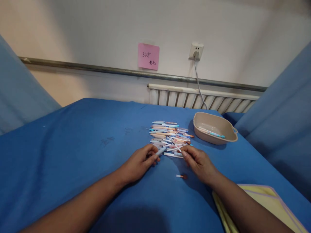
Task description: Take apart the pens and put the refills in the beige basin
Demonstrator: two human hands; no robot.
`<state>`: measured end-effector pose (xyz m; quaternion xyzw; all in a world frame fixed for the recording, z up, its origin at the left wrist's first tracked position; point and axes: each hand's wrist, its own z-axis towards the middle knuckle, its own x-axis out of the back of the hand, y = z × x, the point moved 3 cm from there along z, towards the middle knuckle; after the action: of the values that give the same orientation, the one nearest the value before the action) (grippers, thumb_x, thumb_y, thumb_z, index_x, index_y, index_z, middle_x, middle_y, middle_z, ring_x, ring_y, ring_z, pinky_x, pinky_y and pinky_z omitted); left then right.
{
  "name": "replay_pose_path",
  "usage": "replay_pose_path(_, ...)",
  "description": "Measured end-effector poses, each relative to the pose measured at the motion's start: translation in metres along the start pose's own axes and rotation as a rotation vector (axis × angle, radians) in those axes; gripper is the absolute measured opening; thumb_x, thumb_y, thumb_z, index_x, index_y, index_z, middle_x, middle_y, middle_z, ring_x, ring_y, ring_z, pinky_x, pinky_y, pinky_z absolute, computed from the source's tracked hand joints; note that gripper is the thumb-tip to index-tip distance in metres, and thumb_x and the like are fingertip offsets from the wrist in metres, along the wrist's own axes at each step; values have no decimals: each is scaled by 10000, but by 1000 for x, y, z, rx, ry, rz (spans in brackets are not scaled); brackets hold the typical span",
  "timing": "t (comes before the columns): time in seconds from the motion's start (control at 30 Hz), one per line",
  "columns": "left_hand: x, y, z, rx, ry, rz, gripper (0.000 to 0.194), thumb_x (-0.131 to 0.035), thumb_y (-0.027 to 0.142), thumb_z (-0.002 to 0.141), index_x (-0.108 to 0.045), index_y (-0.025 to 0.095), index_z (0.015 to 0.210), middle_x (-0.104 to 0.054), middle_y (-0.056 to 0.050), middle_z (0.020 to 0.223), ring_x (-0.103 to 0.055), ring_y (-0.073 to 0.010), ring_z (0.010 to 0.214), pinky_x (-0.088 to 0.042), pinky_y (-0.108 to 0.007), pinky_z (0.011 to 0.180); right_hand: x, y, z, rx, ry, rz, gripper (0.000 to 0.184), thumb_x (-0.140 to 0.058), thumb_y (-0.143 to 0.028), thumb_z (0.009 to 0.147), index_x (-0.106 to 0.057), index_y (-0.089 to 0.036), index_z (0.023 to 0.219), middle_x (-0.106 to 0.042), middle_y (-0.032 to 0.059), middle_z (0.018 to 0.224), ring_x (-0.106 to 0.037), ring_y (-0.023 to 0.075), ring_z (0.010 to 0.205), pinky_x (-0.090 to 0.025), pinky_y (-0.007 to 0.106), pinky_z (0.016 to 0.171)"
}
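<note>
My left hand (pixel 143 161) is closed, pinching a light grey pen barrel (pixel 160 151) that points up and to the right. Between the thumb and fingers of my right hand (pixel 198 160) is a thin white stick (pixel 178 147), slanting up to the left; whether it is a pen refill I cannot tell. Just beyond both hands lies a pile of pens (pixel 170 134), mostly side by side, in grey, beige, white and blue. A short white piece with a brown end (pixel 180 176) rests alone on the cloth, nearer to me than the pile.
A beige plastic basin (pixel 211 138) with a few pens inside stands right of the pile. Yellow folded material (pixel 261 197) lies under my right forearm. Blue cloth (pixel 73 155) covers the table. Behind are a radiator (pixel 175 97), a rail and a plugged-in cable (pixel 198 81).
</note>
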<state>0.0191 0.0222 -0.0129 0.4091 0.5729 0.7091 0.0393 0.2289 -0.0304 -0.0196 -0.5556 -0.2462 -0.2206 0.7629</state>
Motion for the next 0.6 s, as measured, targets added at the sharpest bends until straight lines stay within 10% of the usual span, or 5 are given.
replay_pose_path(0.27,2,-2,3,-23,-10,2,236,-447,321,906,-614,184,1000,-636,-30,936,-574,-176,859,-463,-269,783,6,10,4,-190,157,377,312,-556,-470,811,-602,-175,721,-464,-42,559,-384,94,492,-306,215,477)
replay_pose_path(0.6,1,1,1,-85,3,115,248,-439,288,923,-622,213,1073,-660,-29,1066,-584,-194,1000,-426,-297,902,6,11,5,-117,148,273,252,-587,-395,805,-649,-172,706,-589,-10,641,-521,133,622,-389,229,600)
